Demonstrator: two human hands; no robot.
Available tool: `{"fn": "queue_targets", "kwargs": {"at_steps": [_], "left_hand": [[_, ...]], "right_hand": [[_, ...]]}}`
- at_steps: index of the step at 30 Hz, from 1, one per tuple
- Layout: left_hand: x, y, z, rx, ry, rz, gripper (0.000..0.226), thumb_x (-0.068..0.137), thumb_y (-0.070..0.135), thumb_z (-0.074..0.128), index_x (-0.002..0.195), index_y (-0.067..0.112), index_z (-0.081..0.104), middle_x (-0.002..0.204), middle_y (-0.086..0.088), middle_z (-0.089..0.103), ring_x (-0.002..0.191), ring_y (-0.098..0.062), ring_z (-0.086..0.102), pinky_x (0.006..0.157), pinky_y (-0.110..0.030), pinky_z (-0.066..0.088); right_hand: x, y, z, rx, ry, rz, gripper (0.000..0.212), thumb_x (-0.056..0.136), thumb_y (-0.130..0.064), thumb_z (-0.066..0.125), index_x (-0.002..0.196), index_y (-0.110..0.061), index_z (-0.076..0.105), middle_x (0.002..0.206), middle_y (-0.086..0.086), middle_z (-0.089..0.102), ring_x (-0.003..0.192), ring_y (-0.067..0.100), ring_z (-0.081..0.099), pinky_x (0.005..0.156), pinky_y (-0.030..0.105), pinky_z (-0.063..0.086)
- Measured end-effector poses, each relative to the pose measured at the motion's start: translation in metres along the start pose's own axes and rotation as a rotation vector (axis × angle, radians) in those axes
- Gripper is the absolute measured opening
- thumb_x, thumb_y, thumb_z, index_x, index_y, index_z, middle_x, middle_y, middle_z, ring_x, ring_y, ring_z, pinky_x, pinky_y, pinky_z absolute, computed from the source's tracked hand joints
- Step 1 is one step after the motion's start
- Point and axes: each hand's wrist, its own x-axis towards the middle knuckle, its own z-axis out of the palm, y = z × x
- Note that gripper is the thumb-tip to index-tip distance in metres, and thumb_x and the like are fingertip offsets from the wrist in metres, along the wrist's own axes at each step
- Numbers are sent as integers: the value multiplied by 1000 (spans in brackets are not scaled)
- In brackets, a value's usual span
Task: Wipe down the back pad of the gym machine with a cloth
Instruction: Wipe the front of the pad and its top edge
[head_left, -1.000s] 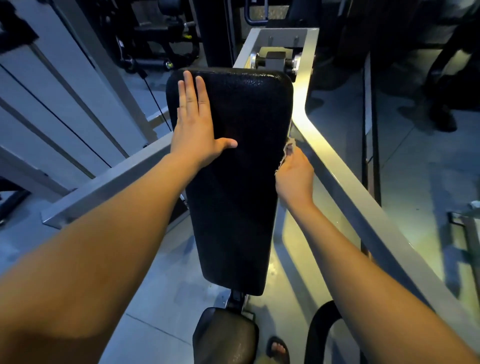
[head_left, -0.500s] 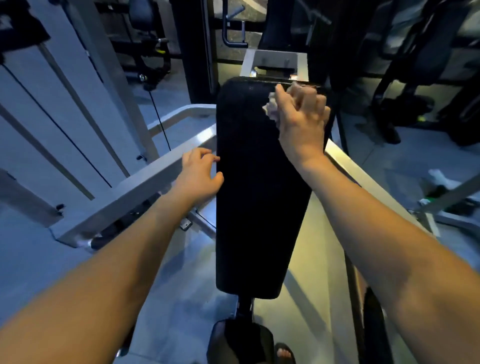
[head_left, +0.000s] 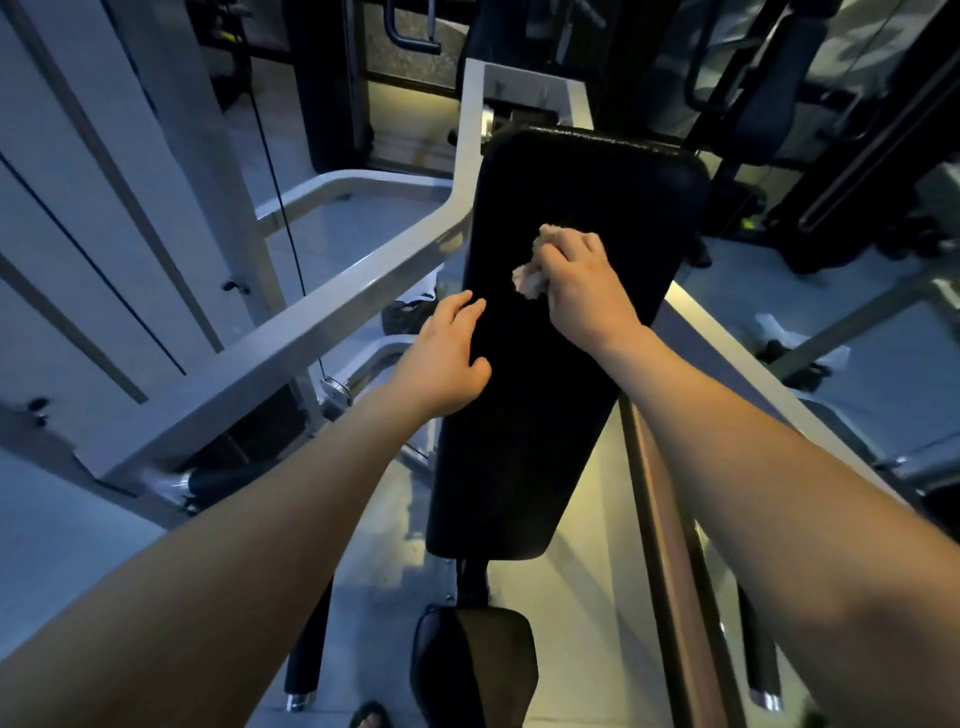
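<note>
Around the right hand (head_left: 582, 291), which presses a crumpled pale cloth (head_left: 532, 267) onto the long black textured back pad (head_left: 561, 415), bare pad lies open above and below. The left hand (head_left: 447, 358) blocks the pad's left edge; grey metal frame bars (head_left: 332, 306) flank both sides.

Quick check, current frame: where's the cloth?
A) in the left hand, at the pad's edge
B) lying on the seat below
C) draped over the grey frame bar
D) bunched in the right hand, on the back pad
D: the cloth sticks out of the closed right hand, pressed on the upper half of the back pad; the left hand rests bare at the pad's left edge.
</note>
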Motion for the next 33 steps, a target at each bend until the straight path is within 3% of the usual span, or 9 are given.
{"fn": "queue_targets", "kwargs": {"at_steps": [7,9,11,13,15,18,22,28,33], "left_hand": [[25,19,-9,114,-140,-22,80,97,25,53,163,13,8,168,11,-14,144,-23,35,90,-29,41],[22,17,-11,145,-150,-50,74,97,25,52,161,10,19,169,6,-6,148,-22,30,100,-30,41],[12,15,-14,158,-146,-113,57,96,26,51,149,6,44,162,-8,24,142,-27,38,106,-35,39],[-4,12,-18,149,-153,-195,38,95,28,49,120,3,62,131,-18,51,118,-34,52,93,-35,42],[-24,11,-21,142,-157,-274,36,100,28,51,125,6,64,129,-14,61,116,-31,58,91,-32,42],[-54,10,-24,130,-115,-343,32,100,26,52,126,14,65,122,-9,69,109,-26,65,94,-36,52],[-89,10,-15,31,3,-400,26,97,23,55,120,19,67,111,-1,72,97,-19,68,86,-35,55],[-123,15,-7,-248,37,-378,50,95,32,67,142,26,49,127,5,60,112,-10,62,86,-21,50],[-140,6,-14,-352,1,-299,38,91,34,74,126,29,59,110,6,69,96,-10,69,84,-26,56]], "right_hand": [[50,2,-46,133,340,261,22,95,-4,56,115,-3,66,134,19,56,118,40,52,99,36,43],[44,-4,-21,168,287,218,15,95,-8,60,107,-3,68,133,16,59,126,38,52,105,37,45],[15,-13,10,190,187,117,15,93,-10,61,105,-3,69,128,15,60,126,40,54,102,44,49],[-20,-21,38,197,18,65,23,91,-5,62,113,-1,68,132,16,58,128,43,51,101,48,51],[-42,-25,53,264,-137,108,29,93,-2,60,121,-6,66,142,16,52,131,42,47,107,48,47],[-55,-38,46,500,-248,173,18,96,-13,53,99,-29,60,113,4,58,111,33,55,106,44,48],[-75,-62,10,907,-296,367,13,95,-15,60,95,-27,63,88,-4,67,76,9,57,67,18,45],[-107,-103,-7,1214,-350,483,19,97,-9,55,100,-27,60,100,2,74,96,23,71,86,41,56],[-108,-139,-13,1429,-347,586,19,100,-14,56,111,-24,69,109,3,76,105,23,73,91,46,61]]}}
